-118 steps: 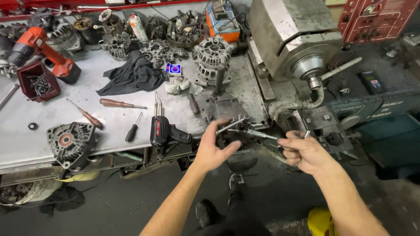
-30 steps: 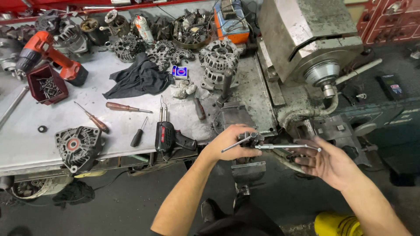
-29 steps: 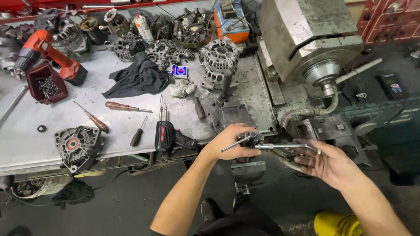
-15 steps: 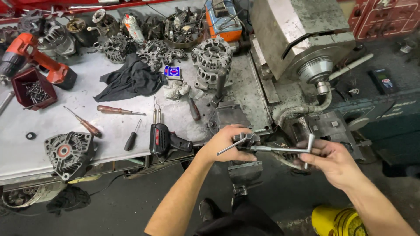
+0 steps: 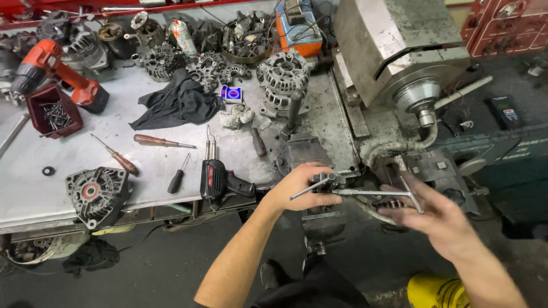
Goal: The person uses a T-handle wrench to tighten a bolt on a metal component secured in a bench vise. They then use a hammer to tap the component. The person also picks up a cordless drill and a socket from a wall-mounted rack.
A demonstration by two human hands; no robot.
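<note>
Turning now: the right hand (image 5: 439, 214), fingers spread loosely, has swung the T-handle wrench (image 5: 377, 193) crossbar from upright half a second ago to slanted. Left hand (image 5: 299, 188) stays closed around the small metal fitting (image 5: 326, 181) just off the tabletop (image 5: 34, 194) edge.

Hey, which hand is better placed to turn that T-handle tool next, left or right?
Right, probably. The right hand has its open fingers against the T-handle, at the crossbar end. The left hand is closed around the small part at the other end, apparently steadying it.
</note>
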